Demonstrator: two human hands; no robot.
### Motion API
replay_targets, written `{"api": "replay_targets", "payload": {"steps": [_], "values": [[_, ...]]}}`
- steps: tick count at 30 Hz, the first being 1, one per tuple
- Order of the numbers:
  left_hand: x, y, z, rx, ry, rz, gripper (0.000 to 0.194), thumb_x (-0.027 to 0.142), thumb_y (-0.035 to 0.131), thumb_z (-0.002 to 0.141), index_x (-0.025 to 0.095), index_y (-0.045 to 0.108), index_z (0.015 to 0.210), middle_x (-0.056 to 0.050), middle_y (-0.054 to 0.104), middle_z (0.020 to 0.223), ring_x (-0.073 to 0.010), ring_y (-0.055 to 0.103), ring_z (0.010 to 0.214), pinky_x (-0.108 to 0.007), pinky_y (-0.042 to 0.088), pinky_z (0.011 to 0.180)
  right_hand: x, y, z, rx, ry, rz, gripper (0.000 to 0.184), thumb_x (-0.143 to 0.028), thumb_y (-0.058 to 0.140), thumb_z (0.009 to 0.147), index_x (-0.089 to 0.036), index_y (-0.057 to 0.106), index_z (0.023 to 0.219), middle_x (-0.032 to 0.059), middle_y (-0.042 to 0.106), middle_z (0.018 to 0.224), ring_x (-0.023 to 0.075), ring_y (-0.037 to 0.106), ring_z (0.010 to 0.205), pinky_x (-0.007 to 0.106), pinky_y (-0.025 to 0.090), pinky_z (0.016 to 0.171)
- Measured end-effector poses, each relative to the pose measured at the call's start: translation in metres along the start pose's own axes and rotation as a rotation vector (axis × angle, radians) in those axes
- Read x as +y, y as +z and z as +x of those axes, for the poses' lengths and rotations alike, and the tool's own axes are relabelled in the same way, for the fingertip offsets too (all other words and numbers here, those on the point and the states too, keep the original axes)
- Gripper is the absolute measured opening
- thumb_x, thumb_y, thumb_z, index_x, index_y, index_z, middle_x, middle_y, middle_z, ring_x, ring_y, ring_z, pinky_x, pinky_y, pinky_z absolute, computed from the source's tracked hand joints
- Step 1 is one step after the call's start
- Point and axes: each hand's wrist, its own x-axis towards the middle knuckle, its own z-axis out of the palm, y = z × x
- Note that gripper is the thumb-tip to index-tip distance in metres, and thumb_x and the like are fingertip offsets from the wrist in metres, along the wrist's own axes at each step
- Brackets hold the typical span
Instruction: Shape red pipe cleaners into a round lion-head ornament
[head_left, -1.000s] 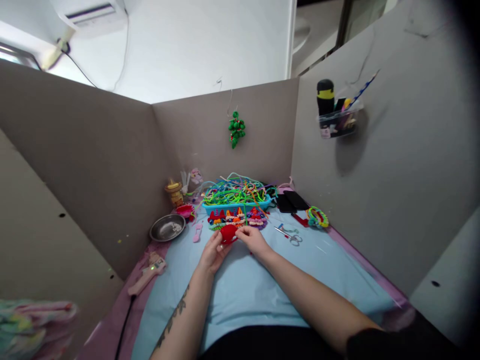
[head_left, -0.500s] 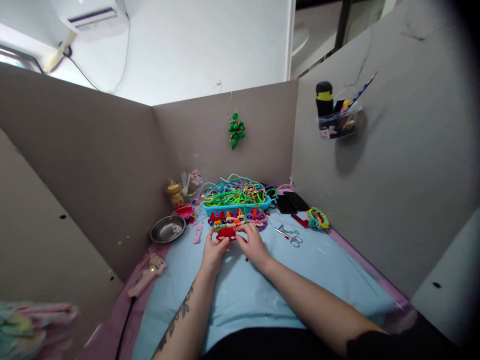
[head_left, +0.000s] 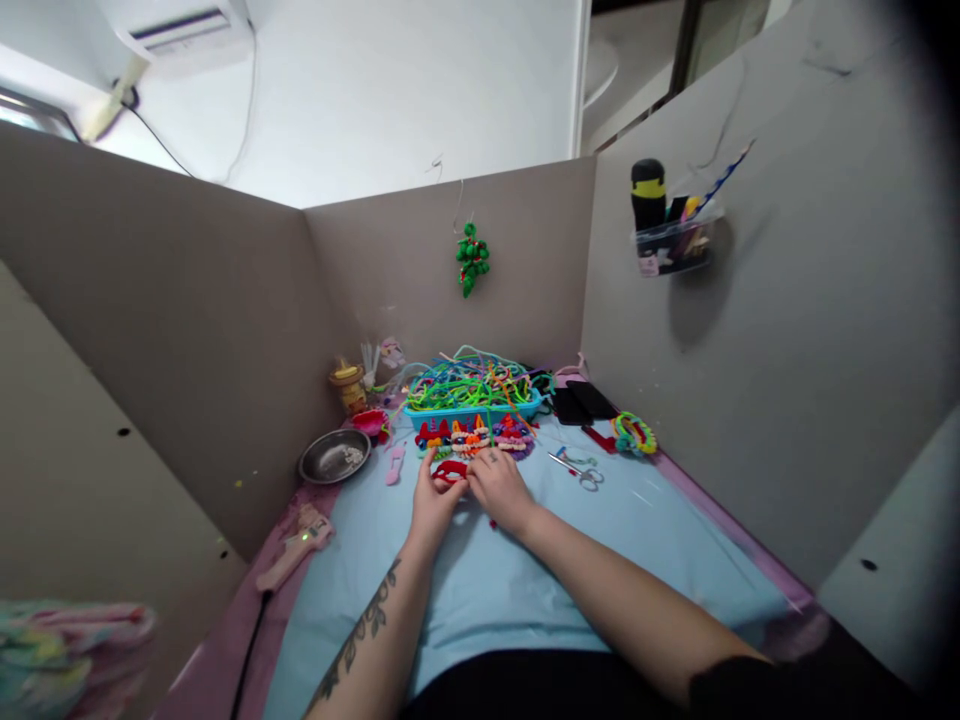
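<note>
A red pipe-cleaner piece (head_left: pixel 451 469), bent into a rounded shape with a gap in it, is held up just above the blue sheet. My left hand (head_left: pixel 435 502) pinches its left and lower side between thumb and fingers. At its right end my right hand (head_left: pixel 501 490) has its fingers closed, the back of the hand hiding the tips. Directly behind lies a row of colourful pipe-cleaner figures (head_left: pixel 470 438), in red, orange and purple. A tiny red bit (head_left: pixel 493 524) rests on the sheet below my right hand.
A blue basket (head_left: pixel 442 419) heaped with pipe cleaners stands at the back. Scissors (head_left: pixel 589 478), dark phones (head_left: pixel 574 407) and coiled rings (head_left: pixel 634 435) lie to the right. On the left are a metal bowl (head_left: pixel 315 472), a pink clip (head_left: pixel 394 466) and a corded glue gun (head_left: pixel 294 555).
My right hand has turned over and closed in towards the left on the red piece's right end. The piece has tilted and now shows a gap. My left hand has shifted slightly.
</note>
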Motion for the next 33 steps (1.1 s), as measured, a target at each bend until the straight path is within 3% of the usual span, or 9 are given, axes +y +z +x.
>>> {"api": "replay_targets", "payload": {"steps": [7, 15, 27, 33], "values": [[-0.005, -0.001, 0.002, 0.023, 0.002, 0.133, 0.076, 0.020, 0.075, 0.057, 0.016, 0.040, 0.125, 0.003, 0.061, 0.054, -0.0144, 0.061, 0.052, -0.021, 0.045, 0.053, 0.002, 0.005, -0.001, -0.063, -0.025, -0.130, 0.010, -0.017, 0.049, 0.084, -0.017, 0.060, 0.084, 0.0123, 0.059, 0.093, 0.0260, 0.046, 0.093, 0.040, 0.035, 0.084], [-0.009, -0.003, 0.004, 0.018, 0.003, 0.160, 0.066, 0.022, 0.075, 0.059, 0.017, 0.043, 0.116, 0.004, 0.060, 0.054, -0.0138, 0.060, 0.050, -0.020, 0.043, 0.049, 0.002, 0.008, 0.001, -0.056, 0.003, -0.120, 0.009, -0.017, 0.050, 0.083, -0.017, 0.059, 0.082, 0.0114, 0.059, 0.091, 0.0259, 0.047, 0.092, 0.039, 0.035, 0.082], [-0.005, -0.006, 0.005, 0.002, -0.025, -0.040, 0.075, 0.027, 0.075, 0.061, 0.018, 0.037, 0.124, -0.001, 0.067, 0.069, -0.0152, 0.064, 0.062, -0.025, 0.046, 0.063, 0.006, 0.014, 0.000, -0.017, 0.305, 0.579, 0.004, -0.020, 0.051, 0.078, -0.018, 0.054, 0.075, -0.0007, 0.057, 0.071, 0.0139, 0.052, 0.067, 0.025, 0.040, 0.063], [-0.002, -0.004, 0.003, -0.020, -0.022, -0.032, 0.076, 0.027, 0.075, 0.060, 0.017, 0.036, 0.124, -0.004, 0.070, 0.075, -0.0155, 0.065, 0.063, -0.026, 0.046, 0.063, 0.005, 0.015, 0.001, 0.009, 0.347, 0.671, 0.006, -0.022, 0.052, 0.076, -0.019, 0.055, 0.073, -0.0014, 0.058, 0.068, 0.0135, 0.053, 0.064, 0.024, 0.039, 0.061]]}}
